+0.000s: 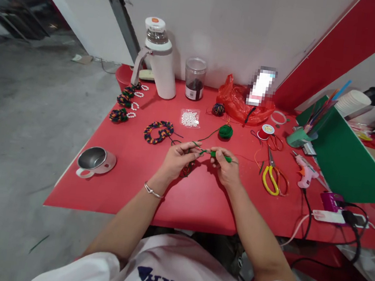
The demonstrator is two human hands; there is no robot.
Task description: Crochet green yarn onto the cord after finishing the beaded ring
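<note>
Over the middle of the red table, my right hand [223, 162] is closed round a crochet hook [228, 159] with a green handle, its metal end pointing left. My left hand [181, 158] pinches green yarn [202, 152] at the hook's tip. A strand runs from there up to a green yarn ball [225, 131] just beyond the hands. Beneath my left hand hangs a small dark piece of yarn work [188, 169], partly hidden by the fingers. A braided multicolour yarn loop [156, 132] lies to the left.
A mug [96, 161] stands at the left edge, a tall bottle [164, 70] and jar [194, 79] at the back. Yellow-handled scissors [271, 180], a pink glue gun [305, 173] and a power strip [329, 217] with cables lie right. A bead packet [190, 118] lies mid-table.
</note>
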